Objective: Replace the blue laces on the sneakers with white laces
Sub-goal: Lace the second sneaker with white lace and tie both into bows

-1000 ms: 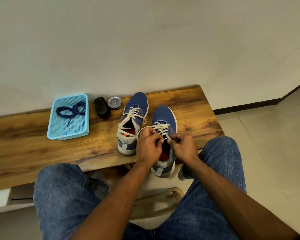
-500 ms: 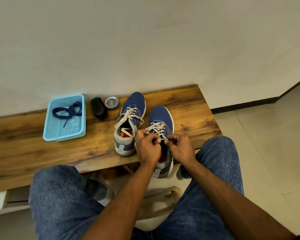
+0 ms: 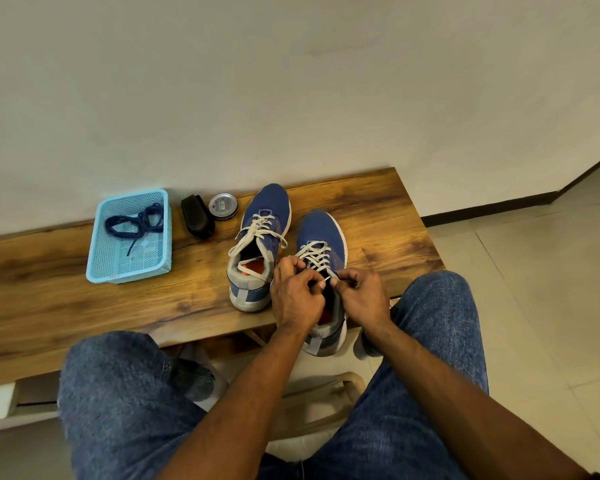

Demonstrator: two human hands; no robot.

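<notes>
1. The bench (image 3: 66,306) runs from the left edge of the view to a right end just past the shoes; its back edge sits against the wall, its front edge faces the person's knees. Bare wood lies open between the basket and the shoes, and along the front left.
2. The right shoe (image 3: 321,244) stands near the bench's right end, toe to the wall, heel hanging over the front edge. White lace (image 3: 314,254) crosses its eyelets.
3. The left shoe (image 3: 269,211) stands just beside it to the left, a little farther back, fully on the wood, white-laced with loose ends draped over both sides.
4. The basket (image 3: 94,252), light blue, sits well left of the shoes, its far rim near the wall. The blue laces (image 3: 136,221) lie bundled in its far half.
5. The left hand (image 3: 295,296) is over the right shoe's opening, fingers curled, pinching the white lace.
6. The right hand (image 3: 361,296) is close beside it, fingers curled, pinching a lace end by its tip; exactly how the ends cross between the hands is hard to tell.
7. A black object (image 3: 196,216) and a round tin (image 3: 223,206) sit between basket and left shoe, near the wall.
</notes>
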